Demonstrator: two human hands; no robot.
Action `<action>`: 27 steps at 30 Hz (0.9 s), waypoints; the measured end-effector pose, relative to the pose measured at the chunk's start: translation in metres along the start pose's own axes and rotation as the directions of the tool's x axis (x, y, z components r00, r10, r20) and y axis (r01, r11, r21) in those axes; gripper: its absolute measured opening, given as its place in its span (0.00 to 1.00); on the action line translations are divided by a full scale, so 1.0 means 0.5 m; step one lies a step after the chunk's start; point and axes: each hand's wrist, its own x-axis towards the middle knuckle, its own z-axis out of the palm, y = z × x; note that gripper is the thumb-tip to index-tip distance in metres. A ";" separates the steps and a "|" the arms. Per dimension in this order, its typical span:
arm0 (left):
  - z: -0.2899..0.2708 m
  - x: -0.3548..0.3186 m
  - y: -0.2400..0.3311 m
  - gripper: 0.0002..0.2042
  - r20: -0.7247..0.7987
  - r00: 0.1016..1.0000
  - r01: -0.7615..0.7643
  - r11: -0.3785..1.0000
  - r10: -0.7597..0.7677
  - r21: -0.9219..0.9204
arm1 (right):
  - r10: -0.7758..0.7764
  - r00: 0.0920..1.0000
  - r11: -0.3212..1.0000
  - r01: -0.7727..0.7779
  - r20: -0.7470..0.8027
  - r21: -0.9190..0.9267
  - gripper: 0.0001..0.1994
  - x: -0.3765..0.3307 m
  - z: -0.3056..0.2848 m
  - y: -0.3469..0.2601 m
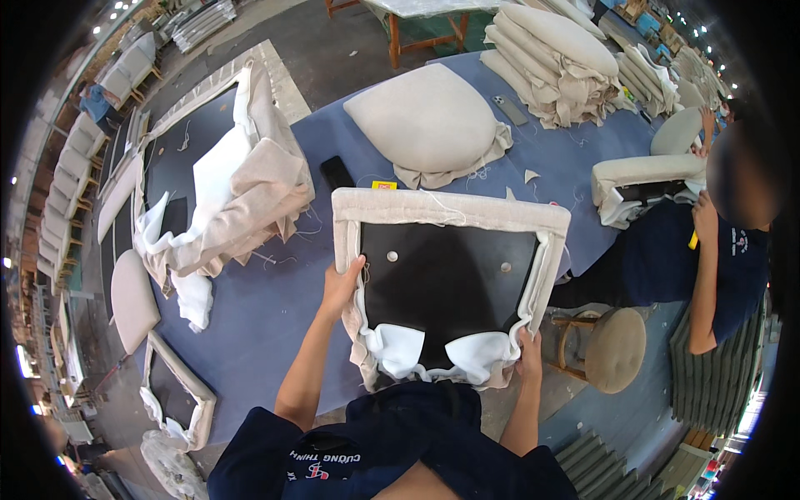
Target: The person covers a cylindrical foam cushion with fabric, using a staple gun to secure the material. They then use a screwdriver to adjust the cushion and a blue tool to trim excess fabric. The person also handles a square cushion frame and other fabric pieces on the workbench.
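Between my two hands is an upholstered chair seat (pixel 450 287), its black underside facing me and beige fabric wrapped around the edges. My left hand (pixel 340 287) grips its left edge, thumb on the rim of the underside. Lower on the opposite edge, my right hand (pixel 528 354) is closed around the side; some of its fingers are hidden. White padding flaps (pixel 398 348) fold over the near end, and loose threads lie along the far edge. The seat's near end is close to my body, its far end over the blue table (pixel 258 321).
A stack of similar seats (pixel 283 167) stands at left. Beyond are a beige padded panel (pixel 425 117), a black phone (pixel 337 173), a grey phone (pixel 509 110) and piled covers (pixel 558 62). At right, a co-worker (pixel 667 250) handles another seat (pixel 646 173) near a round stool (pixel 614 350).
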 end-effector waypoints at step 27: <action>0.130 0.368 0.251 0.08 -0.161 0.797 -0.602 0.789 0.583 -0.125 | -0.668 0.744 0.656 0.597 0.013 -0.462 0.16 0.870 0.400 -0.488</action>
